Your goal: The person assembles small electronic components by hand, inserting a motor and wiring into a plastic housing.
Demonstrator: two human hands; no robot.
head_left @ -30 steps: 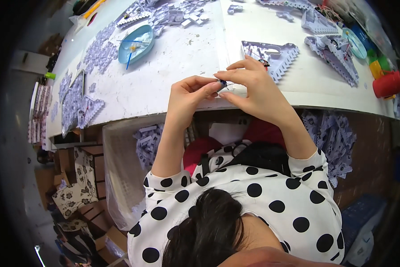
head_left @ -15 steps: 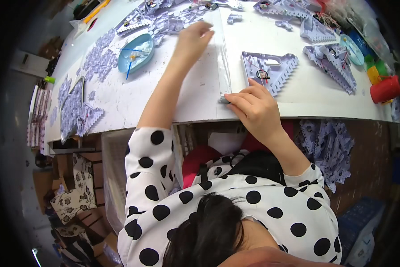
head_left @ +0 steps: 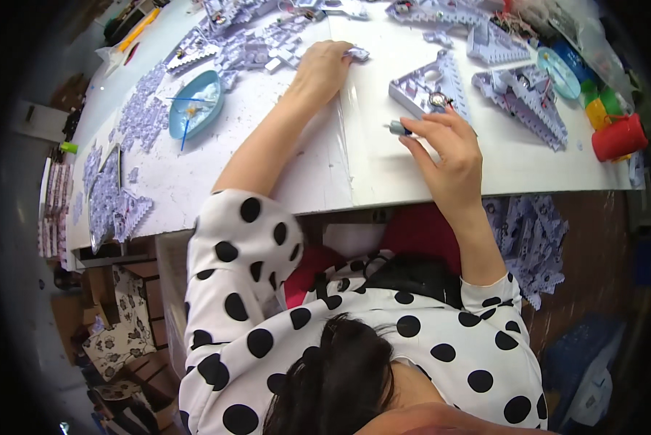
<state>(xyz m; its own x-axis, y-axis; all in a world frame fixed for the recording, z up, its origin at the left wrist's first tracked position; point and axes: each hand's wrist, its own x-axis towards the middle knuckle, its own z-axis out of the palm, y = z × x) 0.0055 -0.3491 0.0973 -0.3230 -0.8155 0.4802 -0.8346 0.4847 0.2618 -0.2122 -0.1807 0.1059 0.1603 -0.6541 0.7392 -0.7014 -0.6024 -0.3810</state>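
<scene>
My right hand (head_left: 445,148) is closed on a small grey motor (head_left: 396,127), a cylinder with a thin shaft pointing left, held between thumb and fingers above the white tabletop. Just beyond it lies a lavender triangular plastic housing (head_left: 407,85) with a toothed edge and a round metal part inside. Farther off, my left hand (head_left: 322,71) has its fingertips closed on a small lavender plastic piece (head_left: 359,54). Its fingers partly cover that piece.
Left of my arm sits a blue dish (head_left: 211,116) with white paste and thin blue sticks. Loose lavender parts (head_left: 143,107) are heaped on the left. At the right are another assembled housing (head_left: 523,101), a pale blue dish (head_left: 559,74) and a red cup (head_left: 620,138).
My right hand has lifted the motor off the table near the front edge. My left hand has moved forward onto the small plastic piece. The triangular housing now sits turned and farther away.
</scene>
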